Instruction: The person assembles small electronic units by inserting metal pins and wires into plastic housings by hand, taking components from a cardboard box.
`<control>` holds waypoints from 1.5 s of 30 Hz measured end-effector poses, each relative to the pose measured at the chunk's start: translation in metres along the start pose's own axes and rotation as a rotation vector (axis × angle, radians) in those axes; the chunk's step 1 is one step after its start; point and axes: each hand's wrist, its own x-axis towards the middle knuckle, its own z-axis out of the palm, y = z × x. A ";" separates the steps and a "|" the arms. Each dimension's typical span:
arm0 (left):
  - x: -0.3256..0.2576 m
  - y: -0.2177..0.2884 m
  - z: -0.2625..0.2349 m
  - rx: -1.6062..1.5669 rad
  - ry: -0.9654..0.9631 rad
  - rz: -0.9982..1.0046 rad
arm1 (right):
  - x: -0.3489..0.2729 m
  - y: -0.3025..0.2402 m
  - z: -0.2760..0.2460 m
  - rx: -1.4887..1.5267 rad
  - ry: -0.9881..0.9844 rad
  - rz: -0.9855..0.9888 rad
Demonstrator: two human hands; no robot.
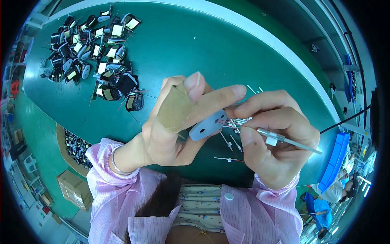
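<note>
Pinched between thumb and forefinger of the left hand point(172, 122), a flat, pale grey-blue oval plate point(207, 125) with two small holes meets the thin metal tool point(284, 139) clamped in the right hand point(276, 138), above the green tabletop point(203, 53).
</note>
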 end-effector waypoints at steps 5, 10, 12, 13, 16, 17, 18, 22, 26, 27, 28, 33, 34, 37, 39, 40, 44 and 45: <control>-0.003 -0.003 0.006 0.017 0.011 0.001 | 0.000 0.002 0.002 0.005 -0.004 -0.061; -0.005 -0.010 0.018 -0.103 0.239 0.109 | -0.001 0.001 0.002 0.021 0.016 -0.049; -0.005 -0.009 0.016 -0.102 0.218 0.100 | -0.002 0.001 0.002 0.019 0.016 -0.037; -0.005 -0.008 0.016 -0.098 0.199 0.091 | -0.001 0.001 0.002 0.025 0.015 -0.032; -0.005 -0.009 0.015 -0.122 0.183 0.075 | -0.001 0.001 0.003 0.031 0.018 -0.024; -0.005 -0.009 0.015 -0.125 0.181 0.075 | -0.001 0.002 0.004 0.030 0.020 -0.022; -0.006 -0.008 0.014 -0.111 0.180 0.066 | -0.001 0.002 0.004 0.031 0.022 -0.022; -0.006 -0.008 0.014 -0.113 0.190 0.057 | -0.004 0.003 0.007 0.093 0.036 -0.028; -0.004 -0.007 0.011 -0.018 0.138 0.087 | -0.005 0.005 0.010 0.112 0.067 -0.037; -0.005 -0.007 0.012 -0.027 0.155 0.075 | -0.005 0.005 0.011 0.113 0.069 -0.037; -0.006 -0.006 0.013 -0.035 0.172 0.063 | -0.005 0.006 0.012 0.108 0.071 -0.048; -0.007 -0.008 0.016 0.006 0.195 0.112 | -0.004 0.005 0.010 0.022 0.042 -0.080; -0.006 -0.006 0.017 -0.023 0.217 0.116 | -0.004 0.006 0.011 0.006 0.050 -0.094; -0.004 -0.005 0.025 -0.057 0.307 0.118 | 0.002 0.009 0.010 -0.085 0.032 -0.132; -0.007 -0.007 0.023 -0.090 0.261 0.052 | 0.005 0.008 0.007 -0.155 0.002 -0.162; -0.009 -0.008 0.020 -0.121 0.215 -0.015 | 0.008 0.004 0.003 -0.170 -0.035 -0.094; 0.001 0.002 0.002 -0.246 -0.004 -0.248 | 0.002 0.000 0.000 0.007 -0.005 0.136; 0.002 0.001 0.000 -0.344 -0.031 -0.245 | 0.003 0.003 -0.003 -0.045 -0.045 0.017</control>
